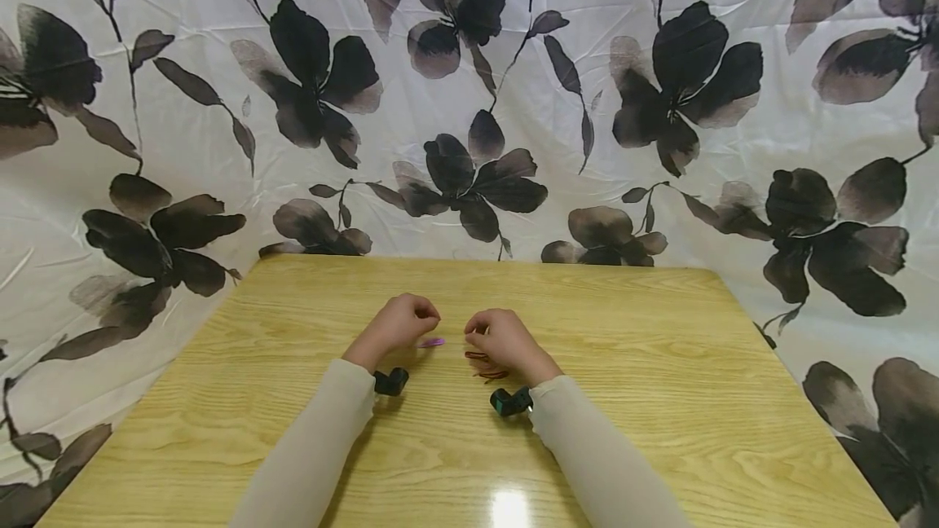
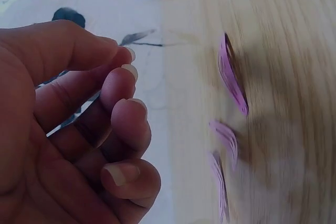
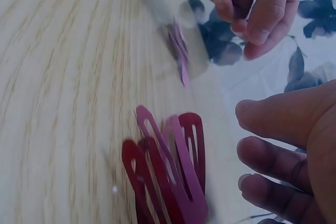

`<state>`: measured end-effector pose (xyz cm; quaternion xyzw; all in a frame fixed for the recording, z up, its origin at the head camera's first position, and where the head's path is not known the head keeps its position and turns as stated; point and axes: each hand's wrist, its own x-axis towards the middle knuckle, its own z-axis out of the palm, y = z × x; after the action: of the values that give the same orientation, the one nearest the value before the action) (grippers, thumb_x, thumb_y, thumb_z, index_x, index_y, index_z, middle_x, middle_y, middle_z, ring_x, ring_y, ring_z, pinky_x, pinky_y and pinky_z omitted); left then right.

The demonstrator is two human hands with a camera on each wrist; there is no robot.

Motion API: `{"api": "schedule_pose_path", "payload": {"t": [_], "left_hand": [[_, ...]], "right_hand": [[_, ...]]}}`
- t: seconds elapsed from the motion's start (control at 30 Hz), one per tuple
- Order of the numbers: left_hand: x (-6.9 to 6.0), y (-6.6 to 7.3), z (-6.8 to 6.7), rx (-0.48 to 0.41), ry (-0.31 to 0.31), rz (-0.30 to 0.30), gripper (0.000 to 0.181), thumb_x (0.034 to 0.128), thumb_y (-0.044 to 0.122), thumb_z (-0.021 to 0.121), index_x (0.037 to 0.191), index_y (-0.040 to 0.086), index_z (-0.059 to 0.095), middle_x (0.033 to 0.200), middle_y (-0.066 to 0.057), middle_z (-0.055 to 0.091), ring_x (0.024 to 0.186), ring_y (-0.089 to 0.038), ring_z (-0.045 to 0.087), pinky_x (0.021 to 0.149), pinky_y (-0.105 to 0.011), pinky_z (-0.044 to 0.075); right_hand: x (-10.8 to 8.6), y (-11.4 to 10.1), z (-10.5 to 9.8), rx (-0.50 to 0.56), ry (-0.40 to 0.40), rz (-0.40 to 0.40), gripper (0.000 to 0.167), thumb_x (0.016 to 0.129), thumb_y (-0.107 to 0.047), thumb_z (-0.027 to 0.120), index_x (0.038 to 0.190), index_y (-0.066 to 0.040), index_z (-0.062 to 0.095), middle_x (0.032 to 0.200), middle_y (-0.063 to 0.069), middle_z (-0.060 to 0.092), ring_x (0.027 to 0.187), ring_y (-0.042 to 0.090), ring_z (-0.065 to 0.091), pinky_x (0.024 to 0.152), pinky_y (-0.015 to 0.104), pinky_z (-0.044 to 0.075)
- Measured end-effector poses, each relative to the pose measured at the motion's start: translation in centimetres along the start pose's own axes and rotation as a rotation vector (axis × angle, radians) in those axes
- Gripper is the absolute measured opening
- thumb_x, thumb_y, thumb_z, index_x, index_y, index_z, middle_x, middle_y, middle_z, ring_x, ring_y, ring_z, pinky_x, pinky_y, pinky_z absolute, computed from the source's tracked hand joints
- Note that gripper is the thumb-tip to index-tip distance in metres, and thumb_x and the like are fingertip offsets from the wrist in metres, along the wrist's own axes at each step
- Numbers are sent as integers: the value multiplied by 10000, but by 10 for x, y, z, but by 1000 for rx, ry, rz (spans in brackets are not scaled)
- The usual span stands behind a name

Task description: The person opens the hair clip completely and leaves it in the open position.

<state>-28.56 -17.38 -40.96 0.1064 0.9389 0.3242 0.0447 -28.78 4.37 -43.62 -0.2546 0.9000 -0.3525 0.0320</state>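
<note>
Several hair clips lie on the table. In the head view, the purple clips (image 1: 431, 342) are beside my left hand (image 1: 396, 326), and the reddish clips (image 1: 486, 367) are under and beside my right hand (image 1: 506, 341). The left wrist view shows three separate purple clips (image 2: 231, 77) right of my left hand (image 2: 79, 114); its fingers are loosely curled, thumb tip against the index finger, nothing visible between them. In the right wrist view, red clips (image 3: 157, 182) and pink clips (image 3: 184, 166) overlap in a pile beside my right hand (image 3: 294, 156), whose thumb and fingers are apart and hold nothing.
The wooden table (image 1: 623, 332) extends around both hands, with a floral cloth (image 1: 557, 129) behind and at its sides. A dark wrist camera sits at the left wrist (image 1: 392, 382) and another at the right wrist (image 1: 511, 402).
</note>
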Motion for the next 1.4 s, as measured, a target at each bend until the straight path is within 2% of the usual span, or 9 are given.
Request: {"api": "schedule_pose_path", "payload": {"t": [0.17,0.4,0.7,0.97,1.1,1.4], "left_hand": [[-2,-6,-5,16,-2,-10,193,929,208,618,1022,77,727,942,-25,684,811,-157,588,779,-356,500],[-7,-14,-7,-8,-12,-41,191,914,184,628,1022,59,725,901,-31,689,753,-153,587,700,-323,492],[-10,-22,-5,-2,-26,-85,140,906,170,655,986,74,719,873,-21,679,737,-148,589,712,-326,495],[-11,-22,1,47,-15,-62,89,870,151,702,912,75,720,845,-20,677,744,-149,566,718,-317,483],[-12,-23,4,70,-4,-43,77,854,136,718,880,63,718,808,-19,670,714,-149,552,685,-302,476],[-11,-25,8,131,13,-41,53,844,130,719,808,94,707,746,1,640,648,-141,528,611,-270,442]], "right_hand": [[5,-4,5,-22,-15,8,156,941,-215,628,1020,-120,723,864,-17,644,625,119,498,653,281,450],[12,-11,10,-86,-25,-13,157,926,-205,646,1030,-123,732,891,-2,666,784,137,578,762,328,487],[19,-13,16,-98,-29,-19,156,915,-198,661,1026,-120,736,925,18,671,827,147,591,803,324,492],[24,-14,20,-136,-33,-34,147,909,-191,667,1019,-119,734,938,27,674,851,157,597,800,320,492],[27,-15,23,-162,-36,-28,142,901,-191,670,1011,-130,736,948,18,681,873,154,606,818,317,494],[32,-20,28,-239,-40,-42,141,891,-196,675,994,-129,746,930,13,686,859,154,609,801,309,498]]}}
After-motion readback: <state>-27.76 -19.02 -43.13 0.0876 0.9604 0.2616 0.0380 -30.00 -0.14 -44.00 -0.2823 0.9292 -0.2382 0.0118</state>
